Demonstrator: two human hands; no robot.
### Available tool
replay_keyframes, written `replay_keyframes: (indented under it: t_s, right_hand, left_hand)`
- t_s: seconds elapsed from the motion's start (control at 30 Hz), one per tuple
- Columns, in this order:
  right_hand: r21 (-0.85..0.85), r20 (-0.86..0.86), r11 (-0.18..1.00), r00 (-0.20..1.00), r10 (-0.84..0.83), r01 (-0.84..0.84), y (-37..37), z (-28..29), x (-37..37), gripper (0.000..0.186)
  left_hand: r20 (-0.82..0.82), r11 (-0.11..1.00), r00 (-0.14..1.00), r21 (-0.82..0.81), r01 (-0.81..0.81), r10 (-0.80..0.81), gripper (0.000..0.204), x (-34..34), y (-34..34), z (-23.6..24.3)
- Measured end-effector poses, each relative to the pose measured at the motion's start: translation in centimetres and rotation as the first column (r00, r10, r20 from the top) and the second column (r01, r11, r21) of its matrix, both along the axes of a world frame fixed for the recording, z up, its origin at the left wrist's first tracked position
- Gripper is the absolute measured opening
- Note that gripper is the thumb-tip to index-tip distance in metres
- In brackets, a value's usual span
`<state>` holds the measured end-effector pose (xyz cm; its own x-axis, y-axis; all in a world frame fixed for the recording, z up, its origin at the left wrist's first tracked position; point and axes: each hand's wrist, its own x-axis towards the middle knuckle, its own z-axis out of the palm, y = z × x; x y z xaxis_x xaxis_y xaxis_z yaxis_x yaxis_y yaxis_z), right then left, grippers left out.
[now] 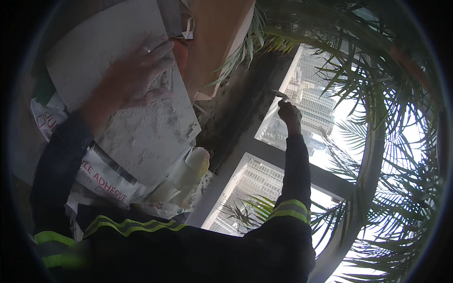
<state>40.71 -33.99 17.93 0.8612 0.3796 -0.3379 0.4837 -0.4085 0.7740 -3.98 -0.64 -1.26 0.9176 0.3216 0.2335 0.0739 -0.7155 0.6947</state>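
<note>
My left hand (130, 80), a ring on one finger, rests with fingers apart on a grey slab (153, 122) roughly smeared with dried-looking mortar. Beneath the slab are torn white adhesive bags (104, 177) with red print. My right hand (289, 113), on an outstretched arm, is closed on a small metal tool (279, 93) in front of the bright opening. What kind of tool it is, I cannot make out.
A tan board (210, 37) and an orange object (181, 56) lie beyond the slab. A dark, stained ledge (240, 108) runs beside concrete-framed openings (266, 155), with tall buildings outside. Palm fronds (396, 198) hang along the right and top.
</note>
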Motion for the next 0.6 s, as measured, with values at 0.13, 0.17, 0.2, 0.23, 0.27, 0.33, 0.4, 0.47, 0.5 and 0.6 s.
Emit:
replay_keyframes:
  t_s: [0.13, 0.17, 0.2, 0.23, 0.27, 0.33, 0.4, 0.47, 0.5, 0.6]
  right_hand:
    - [-0.089, 0.119, 0.993, 0.989, 0.092, -0.081, -3.5, -0.5, -3.0, 0.076]
    - [-0.098, 0.122, 0.992, 0.989, 0.088, -0.076, -4.2, -0.7, -2.5, 0.077]
    - [-0.103, 0.132, 0.992, 0.988, 0.083, -0.070, -4.7, -0.9, -1.7, 0.079]
    - [-0.109, 0.139, 0.992, 0.987, 0.084, -0.070, -4.9, -1.3, -0.7, 0.081]
    - [-0.123, 0.160, 0.988, 0.981, 0.111, -0.092, -4.9, -1.8, 0.8, 0.081]
    - [-0.142, 0.192, 0.978, 0.965, 0.180, -0.154, -3.8, -3.5, 4.7, 0.079]
    - [-0.088, 0.323, 0.979, 0.925, 0.201, -0.182, -4.5, -4.4, 8.9, 0.067]
    - [-0.055, 0.340, 0.992, 0.932, 0.124, -0.112, -5.9, -3.6, 13.5, 0.057]
    - [-0.059, 0.340, 0.997, 0.938, 0.073, -0.056, -5.9, -3.3, 14.2, 0.054]
    - [0.044, 0.333, 0.996, 0.941, 0.052, -0.071, -1.0, -2.6, 12.6, 0.066]
  left_hand:
    - [-0.036, 1.000, 0.999, 0.019, -0.012, 0.013, 0.073, -0.3, 0.7, -0.1]
    - [-0.046, 1.000, 0.999, 0.022, -0.011, 0.012, 0.073, -0.5, 0.7, -0.1]
    - [-0.031, 0.999, 1.000, 0.037, 0.002, -0.001, 0.072, -0.4, 0.8, 0.0]
    - [-0.019, 0.999, 1.000, 0.051, 0.009, -0.008, 0.072, -0.3, 0.9, 0.1]
    - [-0.008, 0.998, 1.000, 0.064, 0.012, -0.012, 0.071, -0.2, 1.0, 0.2]
    - [-0.015, 0.994, 1.000, 0.110, 0.015, -0.014, 0.069, -0.5, 1.3, 0.3]
    - [-0.010, 0.989, 0.999, 0.144, 0.035, -0.034, 0.069, 0.1, 1.6, 0.4]
    - [-0.019, 0.986, 0.998, 0.155, 0.065, -0.063, 0.070, 0.4, 1.8, 0.7]
    - [-0.017, 0.983, 0.997, 0.166, 0.077, -0.076, 0.071, 0.4, 1.8, 1.0]
    - [-0.051, 0.983, 0.998, 0.182, 0.035, -0.026, 0.070, 0.1, 1.5, 1.1]
